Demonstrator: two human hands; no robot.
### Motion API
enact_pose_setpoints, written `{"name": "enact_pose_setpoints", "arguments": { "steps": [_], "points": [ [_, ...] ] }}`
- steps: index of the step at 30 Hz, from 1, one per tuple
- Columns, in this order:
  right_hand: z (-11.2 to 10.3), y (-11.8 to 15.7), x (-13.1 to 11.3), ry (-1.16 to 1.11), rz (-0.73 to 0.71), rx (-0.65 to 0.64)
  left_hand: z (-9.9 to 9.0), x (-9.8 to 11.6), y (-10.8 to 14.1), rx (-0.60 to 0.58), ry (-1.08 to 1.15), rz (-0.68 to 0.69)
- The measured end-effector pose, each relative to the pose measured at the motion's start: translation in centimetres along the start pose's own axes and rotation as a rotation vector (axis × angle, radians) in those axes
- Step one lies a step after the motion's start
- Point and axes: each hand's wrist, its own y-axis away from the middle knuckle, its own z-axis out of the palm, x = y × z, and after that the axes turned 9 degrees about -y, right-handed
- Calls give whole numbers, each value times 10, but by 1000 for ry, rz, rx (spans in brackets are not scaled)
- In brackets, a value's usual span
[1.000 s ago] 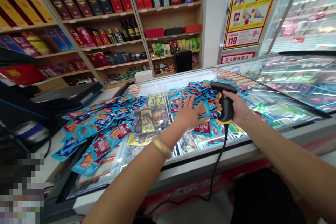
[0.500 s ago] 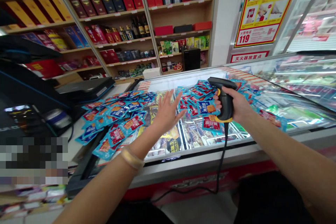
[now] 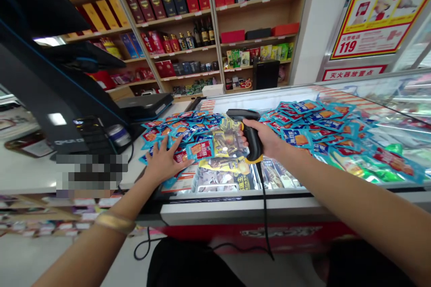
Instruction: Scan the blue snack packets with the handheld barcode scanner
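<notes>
My left hand (image 3: 164, 161) lies with fingers spread on the left pile of blue and red snack packets (image 3: 183, 132), which rests on the freezer's glass top. Wrapped in my right hand (image 3: 264, 139) is a black and yellow barcode scanner (image 3: 253, 141), held upright by its grip above the glass. Its head points to the left. A second heap of the same packets (image 3: 314, 121) spreads out to the right, behind and beside my right forearm. Between the two heaps, yellow and white ice cream packs (image 3: 229, 143) show through the glass.
A dark checkout terminal (image 3: 60, 80) stands at the left on a white counter (image 3: 33, 179). The scanner's cable (image 3: 264, 206) hangs over the freezer's front edge (image 3: 215, 213). Shelves of boxes and bottles (image 3: 188, 40) line the back wall. A loop of cable lies low at the left.
My left hand has moved left and down from over the middle onto the left pile. My right hand has carried the scanner left, away from the right heap. The view has turned left.
</notes>
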Motion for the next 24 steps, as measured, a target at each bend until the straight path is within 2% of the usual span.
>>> {"name": "enact_pose_setpoints", "arguments": {
  "steps": [8,14,24],
  "points": [
    [-10,-9,13,-43,17,26,0,13,-4,14,-2,21],
    [-19,-7,13,-58,5,49,1,35,-9,43,7,9],
    [-20,-6,9,-90,7,107,4,57,-18,67,67,2]
  ]
}}
